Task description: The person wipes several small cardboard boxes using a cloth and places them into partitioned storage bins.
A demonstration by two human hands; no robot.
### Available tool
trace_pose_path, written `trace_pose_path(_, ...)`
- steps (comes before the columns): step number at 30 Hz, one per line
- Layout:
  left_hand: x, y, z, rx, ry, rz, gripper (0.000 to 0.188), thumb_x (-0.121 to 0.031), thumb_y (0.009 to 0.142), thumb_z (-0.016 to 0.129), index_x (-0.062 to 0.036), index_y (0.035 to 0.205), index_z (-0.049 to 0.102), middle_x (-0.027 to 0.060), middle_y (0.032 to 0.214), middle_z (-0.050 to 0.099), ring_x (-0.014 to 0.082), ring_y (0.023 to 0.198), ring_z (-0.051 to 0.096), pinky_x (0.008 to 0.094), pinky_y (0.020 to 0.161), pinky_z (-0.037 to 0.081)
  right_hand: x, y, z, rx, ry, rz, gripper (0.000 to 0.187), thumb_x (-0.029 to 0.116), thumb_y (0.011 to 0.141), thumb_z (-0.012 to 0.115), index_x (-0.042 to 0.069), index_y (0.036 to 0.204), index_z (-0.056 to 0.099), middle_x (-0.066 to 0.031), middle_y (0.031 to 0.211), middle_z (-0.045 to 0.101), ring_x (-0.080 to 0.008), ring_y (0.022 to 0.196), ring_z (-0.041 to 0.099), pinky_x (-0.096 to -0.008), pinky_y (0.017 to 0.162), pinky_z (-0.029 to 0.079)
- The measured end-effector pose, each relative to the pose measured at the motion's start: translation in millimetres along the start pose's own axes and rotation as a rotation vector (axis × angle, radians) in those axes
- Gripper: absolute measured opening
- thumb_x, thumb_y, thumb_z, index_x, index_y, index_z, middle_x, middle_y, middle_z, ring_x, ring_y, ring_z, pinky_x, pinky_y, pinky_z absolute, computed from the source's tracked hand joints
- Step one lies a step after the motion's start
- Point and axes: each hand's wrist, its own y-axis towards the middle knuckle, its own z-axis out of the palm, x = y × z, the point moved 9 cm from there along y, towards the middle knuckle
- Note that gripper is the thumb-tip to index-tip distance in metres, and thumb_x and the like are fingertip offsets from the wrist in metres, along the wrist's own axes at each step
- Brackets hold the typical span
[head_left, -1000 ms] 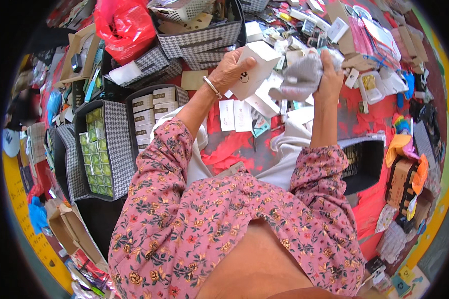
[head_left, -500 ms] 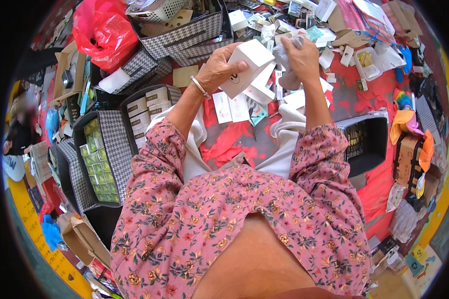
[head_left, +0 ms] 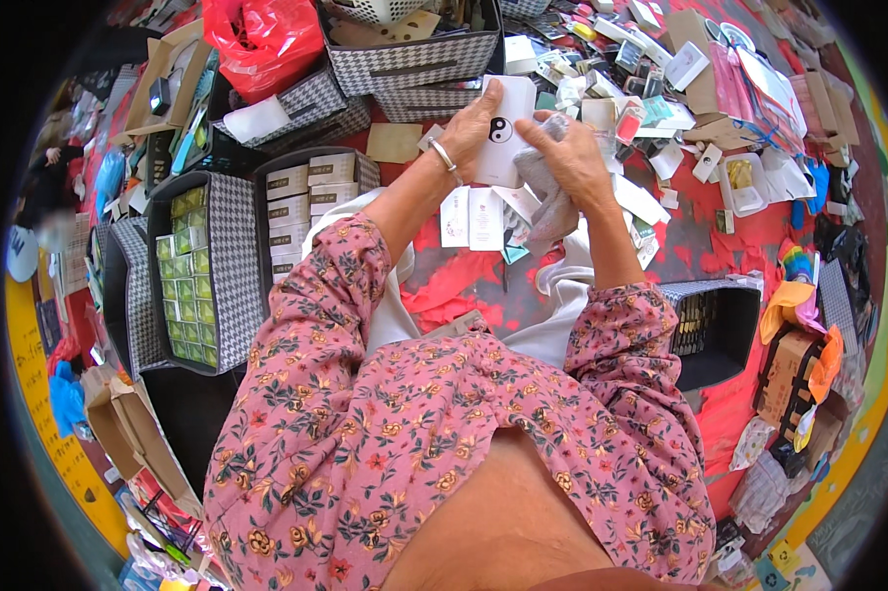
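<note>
A white box with a round black-and-white yin-yang mark stands upright in the grip of my left hand, which closes round its left side. My right hand is closed on a grey cloth that hangs down below the fingers. The cloth and fingertips meet the right side of the box. Beneath my hands, two white printed cards or flat boxes lie side by side. The underside of the white box is out of sight.
Left are houndstooth bins, one with green packs, another with small white boxes. A red plastic bag sits beyond them. Far ahead spreads a heap of small cartons. A black bin stands right.
My left hand has turned the white box so its marked face shows. My right hand has brought the grey cloth left and nearer, against the box. The view has shifted slightly.
</note>
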Motion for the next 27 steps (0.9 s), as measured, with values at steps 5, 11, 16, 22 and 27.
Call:
trace_pose_path(5, -6, -7, 13, 0.110, -0.114, -0.060, 0.058, -0.049, 0.091, 0.025, -0.0026, 0.121, 0.041, 0.0128, 0.113, 0.053, 0.0235, 0.099, 0.055, 0.0409, 0.088, 0.043, -10, -2, 11, 0.089, 0.326, 0.137, 0.037, 0.024, 0.067, 0.071, -0.004, 0.089, 0.060, -0.0090, 0.078, 0.062, -0.0173, 0.067, 0.059, -0.0277, 0.062, 0.047)
trace_pose_path(11, 10, -6, 9, 0.181, -0.258, -0.136, 0.049, -0.041, 0.089, 0.041, -0.0035, 0.121, 0.043, 0.0096, 0.112, 0.055, 0.0189, 0.098, 0.057, 0.0370, 0.084, 0.047, -13, -7, 15, 0.133, 0.761, 0.305, 0.032, 0.018, 0.068, 0.072, -0.002, 0.090, 0.060, -0.0063, 0.078, 0.061, -0.0125, 0.065, 0.058, -0.0250, 0.059, 0.046)
trace_pose_path(16, 10, -12, 27, 0.313, -0.451, -0.147, 0.055, -0.046, 0.084, 0.048, -0.0048, 0.121, 0.043, 0.0094, 0.110, 0.056, 0.0195, 0.094, 0.059, 0.0367, 0.079, 0.050, 1, -7, -1, 0.157, 0.357, 0.156, 0.037, 0.028, 0.072, 0.068, -0.006, 0.084, 0.061, -0.0092, 0.076, 0.062, -0.0126, 0.065, 0.058, -0.0259, 0.060, 0.046)
trace_pose_path(22, 13, -21, 30, 0.303, -0.238, -0.231, 0.055, -0.043, 0.086, 0.046, -0.0049, 0.124, 0.039, 0.0111, 0.106, 0.057, 0.0216, 0.096, 0.057, 0.0370, 0.081, 0.049, 3, -7, -76, -0.508, 0.198, -0.076, 0.032, 0.027, 0.072, 0.068, -0.003, 0.067, 0.060, -0.0092, 0.062, 0.060, -0.0129, 0.057, 0.054, -0.0302, 0.053, 0.042)
trace_pose_path(27, 53, -15, 20, 0.225, -0.301, -0.325, 0.044, -0.041, 0.090, 0.038, -0.0081, 0.119, 0.043, 0.0087, 0.107, 0.056, 0.0209, 0.092, 0.059, 0.0373, 0.080, 0.049, 63, -42, -43, -0.507, 0.038, -0.536, 0.021, 0.020, 0.071, 0.068, 0.003, 0.078, 0.058, -0.0068, 0.070, 0.057, -0.0189, 0.065, 0.055, -0.0328, 0.060, 0.043)
